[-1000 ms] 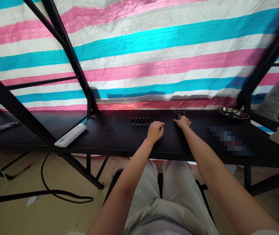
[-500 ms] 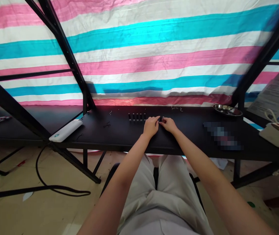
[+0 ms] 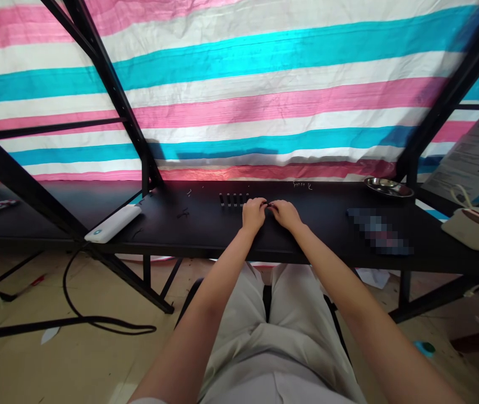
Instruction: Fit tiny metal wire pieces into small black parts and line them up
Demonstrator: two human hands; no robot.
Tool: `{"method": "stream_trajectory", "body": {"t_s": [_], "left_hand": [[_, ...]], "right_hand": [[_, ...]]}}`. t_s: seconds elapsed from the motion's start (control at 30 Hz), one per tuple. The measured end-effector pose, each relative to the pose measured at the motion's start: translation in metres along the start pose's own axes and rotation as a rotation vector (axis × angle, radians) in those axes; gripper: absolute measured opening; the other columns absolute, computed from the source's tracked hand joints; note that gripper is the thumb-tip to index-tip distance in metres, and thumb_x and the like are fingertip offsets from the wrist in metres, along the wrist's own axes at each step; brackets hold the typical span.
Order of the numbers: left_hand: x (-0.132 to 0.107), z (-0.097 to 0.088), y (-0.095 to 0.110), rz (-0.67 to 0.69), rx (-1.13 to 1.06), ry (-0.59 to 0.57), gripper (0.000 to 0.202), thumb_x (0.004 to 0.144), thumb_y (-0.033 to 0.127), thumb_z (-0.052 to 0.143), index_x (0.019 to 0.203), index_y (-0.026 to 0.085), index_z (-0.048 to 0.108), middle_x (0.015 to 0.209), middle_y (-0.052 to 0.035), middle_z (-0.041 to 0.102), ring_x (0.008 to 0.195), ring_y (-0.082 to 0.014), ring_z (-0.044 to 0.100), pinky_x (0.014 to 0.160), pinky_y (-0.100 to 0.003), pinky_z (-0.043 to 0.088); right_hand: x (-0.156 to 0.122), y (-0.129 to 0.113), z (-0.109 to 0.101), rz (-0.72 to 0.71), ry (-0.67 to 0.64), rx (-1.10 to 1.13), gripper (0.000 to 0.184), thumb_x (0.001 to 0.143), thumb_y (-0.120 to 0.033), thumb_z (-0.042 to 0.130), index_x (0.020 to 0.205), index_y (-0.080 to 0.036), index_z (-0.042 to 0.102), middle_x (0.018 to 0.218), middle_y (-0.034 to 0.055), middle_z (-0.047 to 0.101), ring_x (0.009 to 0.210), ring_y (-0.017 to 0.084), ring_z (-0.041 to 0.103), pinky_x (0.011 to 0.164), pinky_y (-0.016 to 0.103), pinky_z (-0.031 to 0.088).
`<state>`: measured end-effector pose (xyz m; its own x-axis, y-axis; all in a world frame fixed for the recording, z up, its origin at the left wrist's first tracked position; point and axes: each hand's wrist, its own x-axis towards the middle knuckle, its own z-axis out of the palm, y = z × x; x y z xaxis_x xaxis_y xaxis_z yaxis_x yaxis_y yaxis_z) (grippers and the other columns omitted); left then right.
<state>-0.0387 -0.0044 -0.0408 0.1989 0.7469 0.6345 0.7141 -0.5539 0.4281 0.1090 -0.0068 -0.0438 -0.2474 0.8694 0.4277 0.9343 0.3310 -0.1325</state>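
My left hand (image 3: 254,213) and my right hand (image 3: 285,213) meet over the black tabletop, fingertips pinched around a small dark stick-like piece (image 3: 268,204). The piece lies roughly level between them, and its exact kind is too small to make out. Just left of my left hand stands a row of several small black cylinders with pale ends (image 3: 228,200). My left hand partly covers the right end of that row.
Tiny white bits (image 3: 300,184) lie at the back of the tabletop. A shiny metal dish (image 3: 388,188) sits at back right, near a blurred packet (image 3: 378,231). Leftward are a white oblong device (image 3: 113,223) and thin black strands (image 3: 183,213). Black posts (image 3: 117,95) flank the table.
Both hands have shifted slightly left and up. The dark piece, earlier nearly upright between the fingers, now lies level, with both hands pinching it.
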Motion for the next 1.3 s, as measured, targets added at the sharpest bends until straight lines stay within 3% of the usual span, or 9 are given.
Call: {"method": "stream_trajectory", "body": {"t_s": [0.17,0.43,0.6,1.1,1.3], "left_hand": [[0.0014,-0.0017,-0.0008,0.026,-0.098,0.127,0.018,0.089,0.024,0.046,0.099,0.017,0.059,0.092,-0.0069,0.064,0.085,-0.0174,0.056,0.079,-0.031,0.043],[0.0013,-0.0014,-0.0018,0.049,-0.123,0.197,0.022,0.091,0.032,0.045,0.095,0.018,0.06,0.087,-0.0063,0.064,0.081,-0.0167,0.055,0.078,-0.031,0.043],[0.0005,-0.0009,-0.0018,0.071,-0.122,0.191,0.023,0.089,0.037,0.048,0.092,0.017,0.06,0.085,-0.0054,0.063,0.079,-0.0158,0.055,0.078,-0.03,0.043],[-0.0004,0.0007,-0.0007,0.169,-0.175,0.188,0.016,0.087,0.03,0.052,0.09,0.017,0.059,0.078,-0.0039,0.061,0.075,-0.0151,0.054,0.075,-0.03,0.045],[0.0001,0.0035,-0.0025,0.197,-0.182,0.168,0.014,0.085,0.028,0.054,0.092,0.017,0.06,0.078,-0.004,0.062,0.076,-0.0161,0.054,0.074,-0.03,0.045]], "right_hand": [[-0.0021,0.0011,-0.0019,0.139,-0.015,-0.102,0.03,0.093,-0.03,0.034,0.099,-0.016,0.06,0.097,0.0114,0.066,0.088,0.021,0.059,0.071,0.03,0.036],[-0.0027,-0.0019,-0.0007,0.115,-0.015,-0.189,0.029,0.094,-0.03,0.032,0.098,-0.015,0.057,0.096,0.0129,0.066,0.086,0.021,0.059,0.069,0.03,0.033],[-0.0027,-0.0022,-0.001,0.098,-0.037,-0.211,0.029,0.094,-0.029,0.033,0.101,-0.014,0.057,0.096,0.0138,0.067,0.087,0.021,0.059,0.071,0.031,0.033],[-0.0043,-0.0045,-0.0042,0.12,-0.005,-0.281,0.026,0.093,-0.021,0.032,0.096,-0.012,0.056,0.093,0.0149,0.065,0.086,0.022,0.057,0.071,0.032,0.029],[-0.0027,-0.0055,-0.0029,0.062,0.026,-0.271,0.023,0.092,-0.022,0.034,0.093,-0.013,0.055,0.092,0.0138,0.064,0.085,0.023,0.056,0.07,0.032,0.027]]}}
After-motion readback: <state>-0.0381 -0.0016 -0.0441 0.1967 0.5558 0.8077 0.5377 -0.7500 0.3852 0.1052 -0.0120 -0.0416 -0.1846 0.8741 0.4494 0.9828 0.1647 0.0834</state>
